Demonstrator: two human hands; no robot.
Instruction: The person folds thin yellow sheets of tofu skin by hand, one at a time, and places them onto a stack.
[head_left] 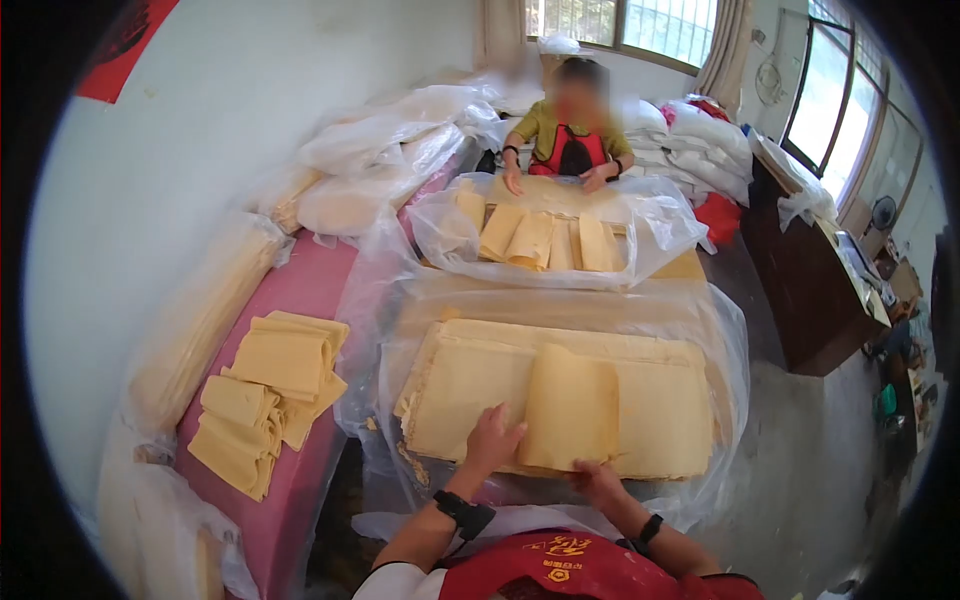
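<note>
A wide stack of thin yellow sheets (pixel 470 385) lies in front of me on clear plastic. On top of it rests one folded yellow sheet (pixel 572 405), its upper end slightly curled. My right hand (pixel 600 484) pinches the lower edge of this folded sheet between thumb and fingers. At the sheet's lower left side is my left hand (pixel 494 440), fingers apart, over the stack. To the left, a pile of folded yellow sheets (pixel 275 375) lies on a pink surface (pixel 290 480).
Across from me a person (pixel 575 135) works over another plastic-lined stack, where several folded sheets (pixel 545 240) lie. Plastic-wrapped bundles (pixel 215 330) line the left wall. White sacks (pixel 700 150) are piled behind. A dark wooden cabinet (pixel 800 290) stands at the right.
</note>
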